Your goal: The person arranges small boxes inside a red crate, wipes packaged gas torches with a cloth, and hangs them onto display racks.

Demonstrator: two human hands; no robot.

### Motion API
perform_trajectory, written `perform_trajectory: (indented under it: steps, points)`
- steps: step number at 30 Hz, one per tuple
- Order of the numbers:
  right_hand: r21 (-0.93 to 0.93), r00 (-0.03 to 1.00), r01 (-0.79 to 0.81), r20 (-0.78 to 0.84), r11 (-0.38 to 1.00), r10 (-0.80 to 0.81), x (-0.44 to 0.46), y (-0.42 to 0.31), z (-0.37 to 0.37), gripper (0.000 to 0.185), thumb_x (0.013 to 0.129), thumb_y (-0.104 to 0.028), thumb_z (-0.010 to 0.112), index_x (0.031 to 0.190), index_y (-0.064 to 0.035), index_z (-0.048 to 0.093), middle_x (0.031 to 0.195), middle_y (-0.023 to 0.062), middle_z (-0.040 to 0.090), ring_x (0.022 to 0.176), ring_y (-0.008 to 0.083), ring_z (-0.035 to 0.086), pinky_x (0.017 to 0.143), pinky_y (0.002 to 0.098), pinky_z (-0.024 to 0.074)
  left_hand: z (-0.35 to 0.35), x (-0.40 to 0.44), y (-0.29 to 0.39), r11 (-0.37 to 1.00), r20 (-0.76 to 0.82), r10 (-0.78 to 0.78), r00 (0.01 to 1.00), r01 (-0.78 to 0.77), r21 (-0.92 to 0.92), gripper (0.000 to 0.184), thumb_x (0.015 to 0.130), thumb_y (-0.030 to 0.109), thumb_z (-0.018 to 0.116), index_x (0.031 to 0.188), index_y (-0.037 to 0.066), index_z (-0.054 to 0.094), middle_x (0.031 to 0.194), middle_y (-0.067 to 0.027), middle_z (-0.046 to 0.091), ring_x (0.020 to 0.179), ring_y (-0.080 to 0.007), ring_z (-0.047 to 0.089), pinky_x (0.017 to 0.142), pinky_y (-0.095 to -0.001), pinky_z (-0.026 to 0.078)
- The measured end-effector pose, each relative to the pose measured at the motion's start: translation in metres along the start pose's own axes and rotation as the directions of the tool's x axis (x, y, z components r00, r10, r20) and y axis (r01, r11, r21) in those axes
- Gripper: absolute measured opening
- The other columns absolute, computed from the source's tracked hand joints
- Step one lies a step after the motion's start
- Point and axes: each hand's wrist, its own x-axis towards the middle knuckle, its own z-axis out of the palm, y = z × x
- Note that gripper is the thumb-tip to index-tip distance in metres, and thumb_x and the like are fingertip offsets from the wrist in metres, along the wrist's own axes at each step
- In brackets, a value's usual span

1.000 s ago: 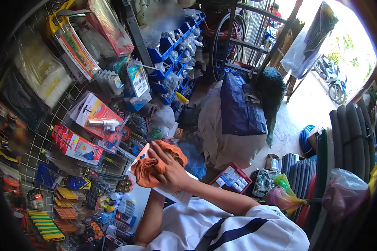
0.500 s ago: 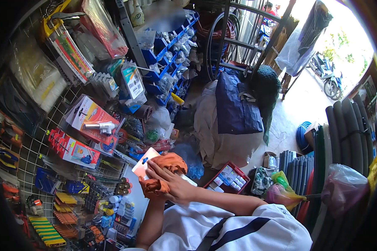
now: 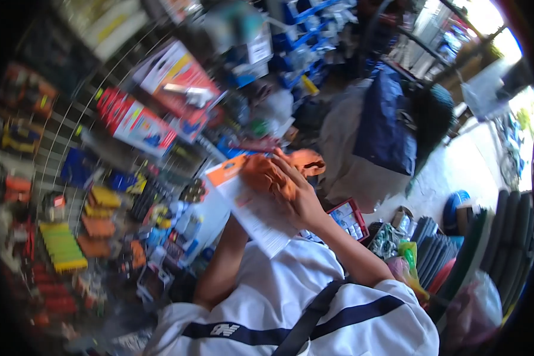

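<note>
My right hand (image 3: 303,200) presses a crumpled orange cloth (image 3: 266,173) against the front of a flat, carded package (image 3: 243,204), its fingers bent over the fabric. The package has an orange top strip with a hang hole and a pale lower part with small print. It is tilted in front of my chest. Part of its face is covered by the cloth. My left forearm (image 3: 224,261) rises behind the package, which hides the left hand and its fingers.
To the left, a wire grid (image 3: 62,133) carries many packaged tools. Blue parts bins (image 3: 305,41) stand at the back. Ahead are a dark blue bag (image 3: 385,127) on a pale covered heap and a red tray (image 3: 351,219) of small boxes. Grey foam tubes (image 3: 507,237) stand at right.
The view has swung left, so the surroundings sit farther right and blur. The package shows more of its printed face. My right hand and the cloth have moved up across it.
</note>
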Motion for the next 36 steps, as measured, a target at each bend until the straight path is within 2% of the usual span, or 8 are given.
perform_trajectory:
  steps: [6,9,11,13,15,19,22,36]
  points:
    - [0.072,0.873,0.161,0.456,0.984,-0.176,-0.044,-0.038,0.027,0.089,0.069,-0.017,0.062,0.148,0.0014,0.027,0.156,0.0223,0.02,0.137,0.0415,0.032,0.113,0.0475,0.0274,-0.01,-0.025,0.0,0.997,-0.001,0.013,1.0,-0.013,-0.073,0.056,0.102,0.032,0.038,0.148,0.003,0.026,0.149,-0.0144,0.036,0.133,-0.0237,0.04,0.114,-0.037,0.03]
    - [0.086,0.908,0.19,0.364,0.978,-0.209,-0.044,-0.013,0.028,0.083,0.078,-0.025,0.058,0.148,0.0039,0.023,0.155,0.0265,0.018,0.138,0.0433,0.03,0.114,0.0458,0.0256,-0.058,-0.006,-0.029,0.903,0.083,0.221,0.972,-0.236,0.358,0.056,0.102,0.031,0.039,0.148,0.002,0.027,0.148,-0.0147,0.037,0.133,-0.0236,0.041,0.113,-0.0368,0.03]
    - [0.319,0.934,-0.122,0.357,0.94,0.0,-0.056,0.003,0.033,0.072,0.089,-0.027,0.053,0.147,0.0042,0.026,0.151,0.0272,0.027,0.137,0.0428,0.031,0.115,0.0439,0.023,-0.004,-0.001,0.023,0.949,0.182,0.129,0.975,-0.068,-0.308,0.035,0.1,0.032,0.044,0.117,0.003,0.055,0.102,-0.0079,0.058,0.097,-0.0201,0.056,0.087,-0.0323,0.046]
    - [0.412,0.93,-0.178,0.367,0.893,0.016,-0.065,0.013,0.035,0.064,0.091,-0.026,0.054,0.143,0.0044,0.033,0.145,0.0268,0.036,0.134,0.0405,0.036,0.113,0.0413,0.0256,0.032,-0.016,0.054,0.921,-0.435,-0.193,0.879,0.009,-0.39,0.022,0.096,0.027,0.053,0.09,0.008,0.061,0.075,-0.0014,0.054,0.074,-0.0155,0.055,0.07,-0.0297,0.049]
    - [0.303,0.938,0.065,0.306,0.951,-0.162,-0.071,0.019,0.039,0.059,0.091,-0.024,0.058,0.14,0.0046,0.039,0.137,0.0253,0.045,0.128,0.0378,0.044,0.109,0.0388,0.0311,0.03,-0.026,0.06,0.958,-0.407,-0.086,0.909,-0.037,-0.284,0.028,0.097,0.038,0.052,0.099,0.011,0.06,0.081,-0.0013,0.058,0.077,-0.0153,0.058,0.071,-0.0335,0.051]
    - [0.227,0.909,-0.282,0.373,0.932,0.184,-0.071,0.026,0.049,0.056,0.082,-0.016,0.073,0.128,0.0052,0.049,0.121,0.0172,0.059,0.098,0.0309,0.064,0.087,0.0353,0.0492,-0.002,-0.027,0.039,0.968,-0.6,-0.039,0.799,-0.118,-0.221,0.038,0.099,0.041,0.05,0.122,0.011,0.055,0.111,-0.0018,0.061,0.102,-0.0179,0.059,0.087,-0.0375,0.049]
    - [0.694,0.918,-0.392,0.258,0.603,0.3,-0.066,0.038,0.072,0.05,0.086,-0.007,0.069,0.129,0.0039,0.046,0.114,0.0138,0.062,0.087,0.0148,0.066,0.076,0.0281,0.0525,-0.001,-0.043,0.051,0.98,-0.609,0.19,0.77,-0.181,0.077,0.034,0.095,0.033,0.06,0.117,0.007,0.057,0.11,-0.0033,0.061,0.105,-0.0167,0.058,0.092,-0.0322,0.044]
    - [0.572,0.736,-0.675,0.574,0.467,0.359,-0.093,0.151,0.112,0.04,0.089,-0.006,0.068,0.123,-0.0027,0.047,0.112,0.0029,0.061,0.104,0.0089,0.056,0.092,0.0277,0.046,-0.043,-0.049,0.014,0.847,-0.462,0.487,0.741,-0.271,0.457,0.02,0.092,0.013,0.067,0.105,0.0,0.058,0.098,-0.0046,0.061,0.091,-0.0108,0.058,0.081,-0.0254,0.047]
